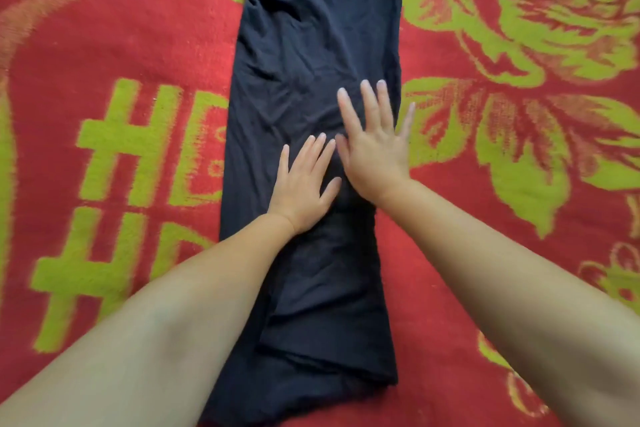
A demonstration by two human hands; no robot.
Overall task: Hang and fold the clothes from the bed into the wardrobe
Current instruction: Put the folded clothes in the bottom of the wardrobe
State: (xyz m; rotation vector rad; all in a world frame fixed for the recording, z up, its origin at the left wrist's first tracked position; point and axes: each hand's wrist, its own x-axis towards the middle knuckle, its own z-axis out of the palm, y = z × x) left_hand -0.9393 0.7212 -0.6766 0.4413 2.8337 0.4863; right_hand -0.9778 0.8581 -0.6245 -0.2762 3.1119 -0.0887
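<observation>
Hands flat, fingers spread: left hand (302, 191) and right hand (374, 146) press side by side on a dark navy cloth garment (311, 62), folded lengthwise on the red-and-green patterned blanket (138, 28).

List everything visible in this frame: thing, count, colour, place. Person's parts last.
dark navy soft fabric garment: 1, dark navy, folded into a long narrow strip lying lengthwise down the middle of the blanket, creased, layered edges showing at the near end
red woven blanket with yellow-green floral and letter pattern: 1, red and yellow-green, covers the whole surface under the garment
left hand: 1, flat with fingers straight, palm down on the middle of the garment
right hand: 1, flat with fingers spread, palm down on the garment just right of the left hand, little finger reaching over the garment's right edge
bare forearms: 2, enter from the bottom corners
</observation>
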